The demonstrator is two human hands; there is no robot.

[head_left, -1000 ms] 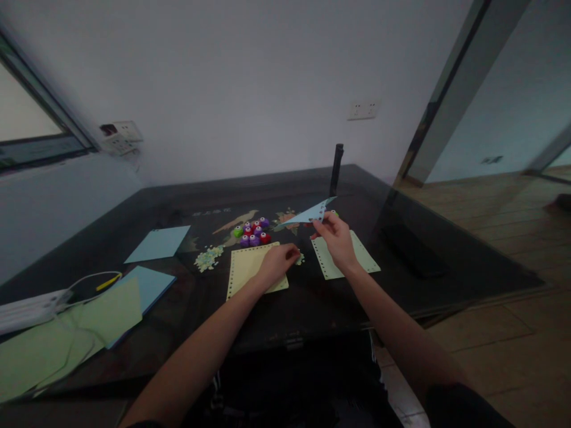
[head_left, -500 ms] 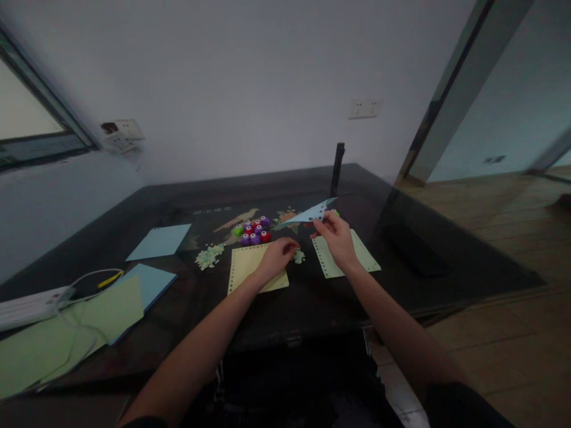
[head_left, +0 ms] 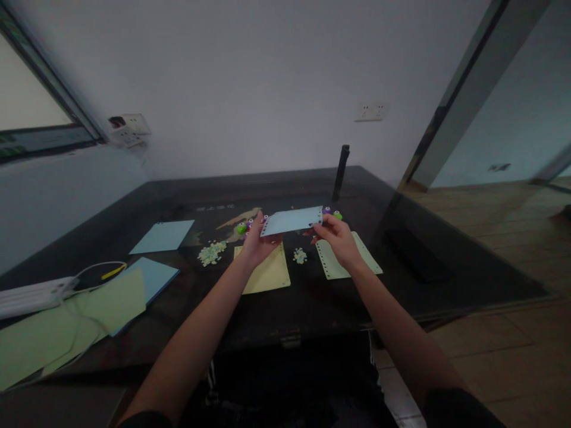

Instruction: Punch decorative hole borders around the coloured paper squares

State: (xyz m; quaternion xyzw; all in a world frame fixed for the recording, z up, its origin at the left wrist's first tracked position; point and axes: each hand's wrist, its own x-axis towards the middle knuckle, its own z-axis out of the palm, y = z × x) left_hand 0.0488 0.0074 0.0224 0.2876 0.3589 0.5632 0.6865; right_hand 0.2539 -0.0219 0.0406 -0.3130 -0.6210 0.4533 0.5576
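Observation:
A pale blue sheet of paper [head_left: 292, 221] with punched holes along its edges is held above the table between both hands. My left hand [head_left: 259, 242] grips its left edge, thumb up and fingers beneath. At the right edge, my right hand [head_left: 335, 235] pinches a corner. Below lie a yellow punched sheet [head_left: 270, 272], partly under my left forearm, and a pale green punched sheet [head_left: 333, 263] under my right hand. Between them is a small heap of paper bits [head_left: 300, 256]. Colourful eyeball-like pieces [head_left: 241, 228] sit behind the blue sheet, mostly hidden.
A larger heap of paper bits [head_left: 212, 252] lies left of the yellow sheet. Farther left are a blue sheet [head_left: 163, 236], stacked green paper [head_left: 111, 297], a white power strip [head_left: 38, 296] and a cable. A black upright object [head_left: 341, 172] stands at the back; a dark flat object [head_left: 417, 255] lies right.
My left hand has moved from above the small heap up to the blue sheet and taken its left edge. The sheet, folded or tilted before, is now spread between both hands.

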